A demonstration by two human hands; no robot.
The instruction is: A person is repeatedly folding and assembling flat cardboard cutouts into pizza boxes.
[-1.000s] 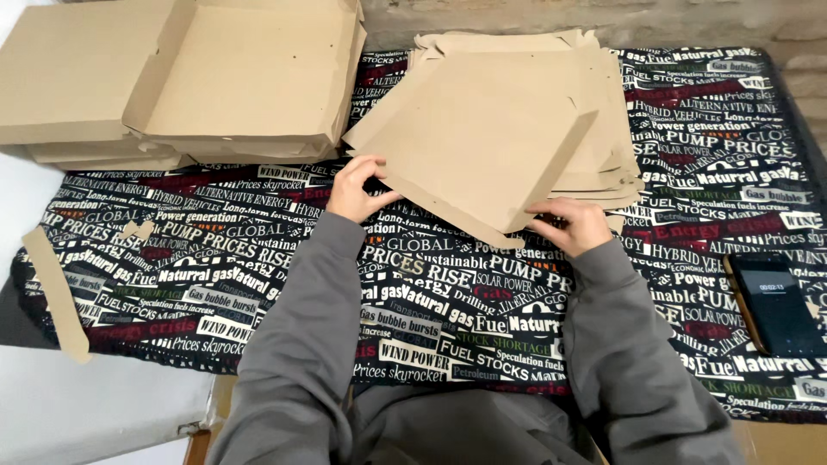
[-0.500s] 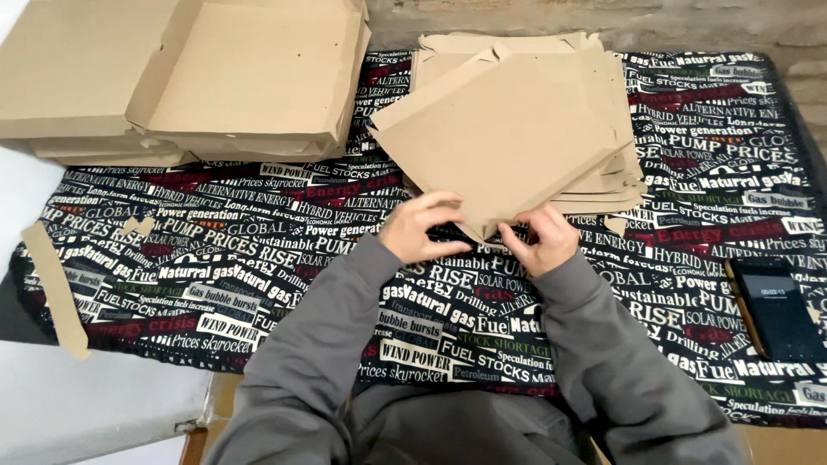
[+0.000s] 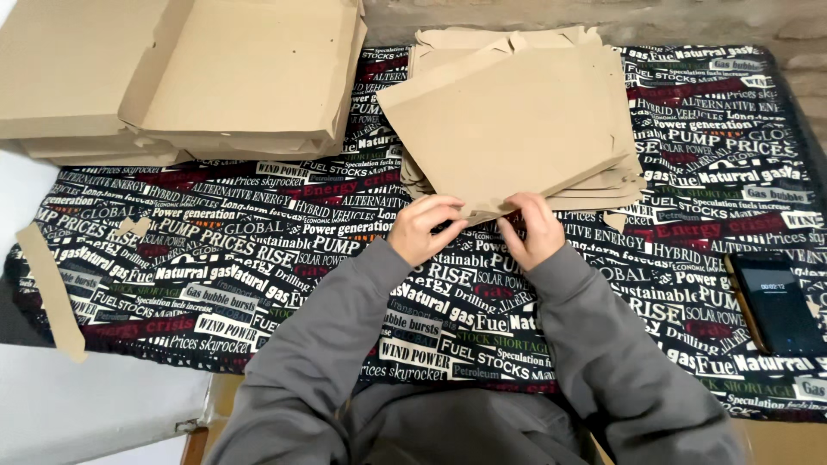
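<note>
My left hand (image 3: 424,227) and my right hand (image 3: 533,227) sit close together and pinch the near edge of a flat brown cardboard sheet (image 3: 508,125). The sheet is tilted up off a stack of similar cardboard blanks (image 3: 620,176) that lies on the printed black cloth (image 3: 258,267). Both grey sleeves reach forward from the bottom of the view. The fingertips are partly hidden behind the sheet's edge.
A pile of folded cardboard boxes (image 3: 181,77) fills the far left. A cardboard strip (image 3: 50,288) and a small scrap (image 3: 131,226) lie at the left edge. A dark phone (image 3: 780,303) rests at the right. A white surface (image 3: 86,405) lies lower left.
My hands have slid together from the sheet's two sides to the middle of its near edge. The sheet has swung round and now lies flatter over the stack.
</note>
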